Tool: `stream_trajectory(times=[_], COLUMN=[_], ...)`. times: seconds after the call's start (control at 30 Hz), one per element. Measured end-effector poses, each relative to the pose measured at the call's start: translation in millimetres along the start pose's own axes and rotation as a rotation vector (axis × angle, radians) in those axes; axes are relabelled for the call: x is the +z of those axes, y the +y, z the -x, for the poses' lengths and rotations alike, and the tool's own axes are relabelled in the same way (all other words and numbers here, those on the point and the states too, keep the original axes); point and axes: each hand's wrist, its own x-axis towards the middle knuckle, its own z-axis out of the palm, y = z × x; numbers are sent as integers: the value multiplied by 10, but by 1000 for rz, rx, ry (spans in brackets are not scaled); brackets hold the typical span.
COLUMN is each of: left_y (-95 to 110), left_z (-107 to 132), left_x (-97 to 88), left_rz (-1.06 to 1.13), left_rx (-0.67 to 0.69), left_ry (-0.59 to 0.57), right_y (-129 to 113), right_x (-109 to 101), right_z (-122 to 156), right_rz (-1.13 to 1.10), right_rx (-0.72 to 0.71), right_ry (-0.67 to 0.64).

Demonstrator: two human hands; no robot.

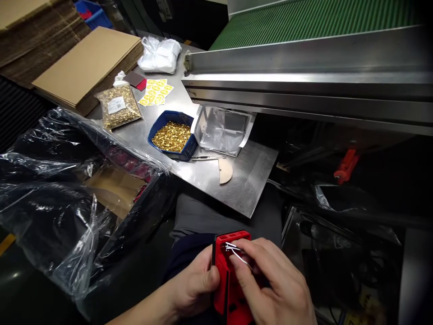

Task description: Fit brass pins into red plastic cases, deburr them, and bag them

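A red housing (221,291) with a dark edge sits low in the view, over the person's lap and just in front of the near edge of the surface (245,189), well below the things lying there. It stands roughly upright, its hollow side turned toward the right. The left hand (198,284) grasps it from the left, forearm slanting up from the bottom edge, thumb laid along the near side and fingers tucked behind. The right hand (277,280) comes in from the lower right with its back upward, fingers curled, thumb and index finger pinching thin white strands (232,246) at the housing's upper opening; how far these reach inside is hard to tell.

Beyond, on the surface, lie a tan half-disc (226,172) and, just behind it, a slim metal tool (205,158). Next come a blue bin (186,155) of small gold pieces (172,136) and, beside it, a white bin (249,130) holding clear bags. Farther back are yellow-and-white stickers (156,91), a filled bag (130,108) and stacked cardboard (88,63). A green conveyor belt (314,27) runs at upper right.
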Motion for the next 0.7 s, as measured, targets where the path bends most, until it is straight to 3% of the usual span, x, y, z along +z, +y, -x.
stream_trajectory(times=[0.43,0.57,0.7], left_y=[1,25,75], left_z=[14,3,-11], left_x=[20,44,112], left_rz=[-33,-68,-226], left_rx=[-10,-38,-44], left_ry=[48,112,157], right_y=[-5,42,201], right_x=[61,-12,-151], right_z=[79,98,89], right_rz=[-119,-231,-142], right_rx=[57,203,394], right_ry=[44,182,275])
